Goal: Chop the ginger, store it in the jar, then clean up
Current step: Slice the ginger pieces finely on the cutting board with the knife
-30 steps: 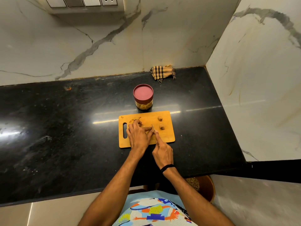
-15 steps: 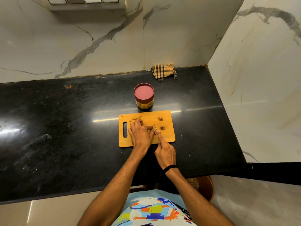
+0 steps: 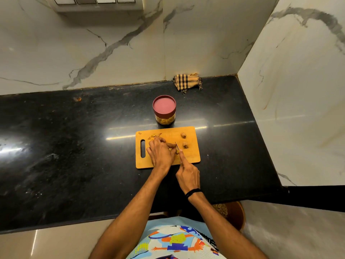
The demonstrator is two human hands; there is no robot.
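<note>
A wooden chopping board [image 3: 192, 156] lies on the black counter. My left hand [image 3: 160, 153] presses down on a piece of ginger, mostly hidden under its fingers. My right hand [image 3: 187, 173] grips a knife [image 3: 177, 146], index finger along the spine, blade just right of my left fingertips. Two ginger chunks [image 3: 184, 140] sit on the board's right side. Chopped slivers [image 3: 154, 135] lie at its far left. A clear jar with a maroon lid [image 3: 164, 112] stands closed just behind the board, with yellowish pieces inside.
A checked cloth [image 3: 186, 81] lies crumpled at the back wall. Marble walls close the counter [image 3: 65, 146] at the back and the right. A switch panel [image 3: 97, 2] is high on the back wall. A brown stool [image 3: 236, 214] stands below the counter edge.
The knife blade has shifted slightly between cuts beside my left fingertips. My left hand stays on the ginger. The board, jar and cloth have not moved.
</note>
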